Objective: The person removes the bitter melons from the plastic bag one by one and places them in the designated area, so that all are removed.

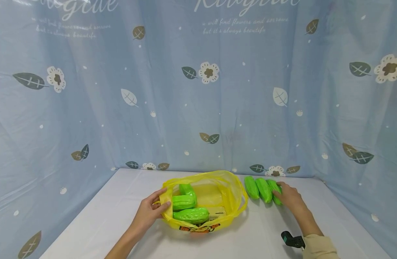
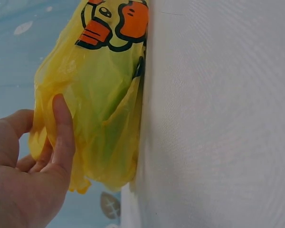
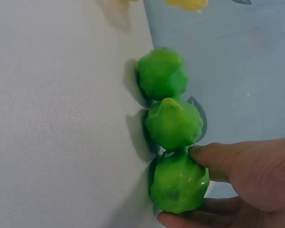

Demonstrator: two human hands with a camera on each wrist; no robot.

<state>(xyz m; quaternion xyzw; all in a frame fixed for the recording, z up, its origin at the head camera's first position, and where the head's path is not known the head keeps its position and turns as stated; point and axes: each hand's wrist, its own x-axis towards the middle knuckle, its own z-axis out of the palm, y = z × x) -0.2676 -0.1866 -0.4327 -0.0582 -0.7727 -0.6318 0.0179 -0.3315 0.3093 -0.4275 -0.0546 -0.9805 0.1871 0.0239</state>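
Observation:
A yellow plastic bag [image 1: 232,212] lies on the table with its mouth facing up. Several green bitter melons are inside, among them a bumpy one [image 1: 191,215] at the front. At the bag's left rim, my left hand [image 1: 149,208] pinches the film between thumb and fingers; the left wrist view shows this hand [image 2: 42,166] beside the printed duck face. Three more bitter melons lie side by side right of the bag. My right hand [image 1: 290,196] grips the rightmost bitter melon [image 3: 179,183], thumb on one side and fingers on the other. The middle one [image 3: 173,123] touches it.
The white table [image 1: 260,237] runs back to a blue curtain [image 1: 198,108] printed with leaves and flowers, which also closes both sides. A black device [image 1: 292,240] sits by the right wrist, at the beige sleeve [image 1: 319,247].

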